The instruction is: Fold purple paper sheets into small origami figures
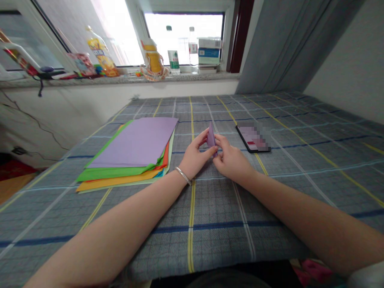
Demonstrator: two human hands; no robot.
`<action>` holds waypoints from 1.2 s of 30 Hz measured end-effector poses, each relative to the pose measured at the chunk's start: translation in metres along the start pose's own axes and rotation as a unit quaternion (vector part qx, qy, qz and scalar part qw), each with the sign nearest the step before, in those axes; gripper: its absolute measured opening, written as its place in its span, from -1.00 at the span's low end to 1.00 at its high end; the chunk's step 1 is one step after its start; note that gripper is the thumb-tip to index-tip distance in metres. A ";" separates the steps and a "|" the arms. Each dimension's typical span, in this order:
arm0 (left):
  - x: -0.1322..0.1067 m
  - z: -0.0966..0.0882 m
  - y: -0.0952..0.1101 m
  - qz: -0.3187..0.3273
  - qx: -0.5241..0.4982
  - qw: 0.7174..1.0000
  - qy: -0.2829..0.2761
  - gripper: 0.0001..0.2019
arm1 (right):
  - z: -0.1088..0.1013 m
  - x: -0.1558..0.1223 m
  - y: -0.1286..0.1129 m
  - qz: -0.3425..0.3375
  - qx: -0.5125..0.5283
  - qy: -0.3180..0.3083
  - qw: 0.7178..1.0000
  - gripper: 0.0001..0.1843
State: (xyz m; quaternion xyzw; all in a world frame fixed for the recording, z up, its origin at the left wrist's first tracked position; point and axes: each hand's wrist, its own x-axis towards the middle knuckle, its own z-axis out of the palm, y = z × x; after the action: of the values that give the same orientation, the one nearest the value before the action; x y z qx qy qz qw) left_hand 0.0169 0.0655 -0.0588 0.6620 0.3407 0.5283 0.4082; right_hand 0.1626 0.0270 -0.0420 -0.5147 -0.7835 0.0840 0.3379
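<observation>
Between my two hands a small piece of folded purple paper [211, 138] stands on edge, its pointed top showing above my fingers. My left hand [198, 154] is closed on its left side, thumb across the lower part; a silver bangle [183, 175] circles that wrist. From the other side my right hand [231, 158] pinches the same paper, fingertips near the left thumb. The paper's lower part is partly hidden by the fingers. To the left lies a stack of coloured paper [135, 144], purple on top with green, orange and other sheets beneath.
A phone [253, 139] lies right of my hands on the checked tablecloth [216, 240]. On the windowsill [120, 82] behind stand bottles, including a yellow-labelled bottle [102, 52], an orange-yellow cup [154, 58] and stacked boxes [209, 52]. A grey curtain [276, 44] hangs at right.
</observation>
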 end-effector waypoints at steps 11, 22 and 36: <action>0.000 -0.006 0.002 0.010 -0.045 0.998 -0.048 -0.38 | -0.002 0.004 0.009 0.013 0.071 0.004 0.997 -0.28; -0.001 -0.012 0.000 0.052 -0.003 0.993 -0.105 -0.43 | -0.009 0.007 0.015 0.052 -0.013 0.003 0.999 -0.49; -0.001 -0.028 0.011 0.093 0.347 0.924 -0.129 -0.46 | -0.004 0.014 0.034 0.008 0.084 -0.041 0.996 -0.53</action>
State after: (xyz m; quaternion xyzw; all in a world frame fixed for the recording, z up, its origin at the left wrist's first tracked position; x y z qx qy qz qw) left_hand -0.0104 0.0650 -0.0464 0.8533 0.3837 0.3230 0.1425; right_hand 0.1871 0.0539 -0.0495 -0.4870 -0.7827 0.1733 0.3467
